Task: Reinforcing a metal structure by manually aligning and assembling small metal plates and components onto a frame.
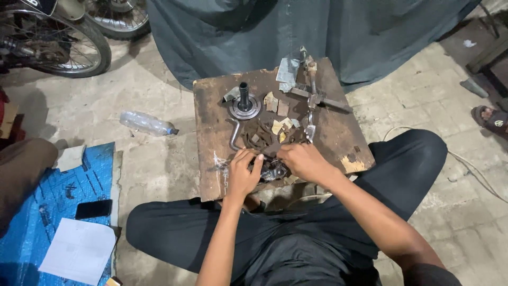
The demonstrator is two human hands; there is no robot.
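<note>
Metal part (272,171), small, shiny and greyish, sat at the near edge of the desk (211,175), between both hands; its exact shape was too hidden to tell. Left hand (242,172) touched it from the left, fingers (256,165) curled together onto it. Right hand (301,160) covered it from the right, fingers bent down and clamped on the part, fingertips hidden. Desk was a low, worn, brown wooden board, scratched white near its left front corner. Just beyond the hands lay a bent metal rod (233,135) and a dark pile of small scraps (262,139), with pale cardboard-like bits (277,127) among them. Farther back stood a round flanged disc with a black upright shaft (244,103). To its right lay a long cross-shaped metal tool (313,96) and a grey scrap of sheet (286,71) at the far edge. Person sat cross-legged in dark trousers (407,159) on the tiled floor (153,169). Clear plastic bottle (146,123) lay on the floor left of the desk. Blue tarp (47,196) lower left carried a black phone (93,208) and white paper (79,250). Motorcycle wheel (63,45) upper left, dark cloth (296,32) hung behind the desk, sandalled foot (491,117) at the right edge.
</note>
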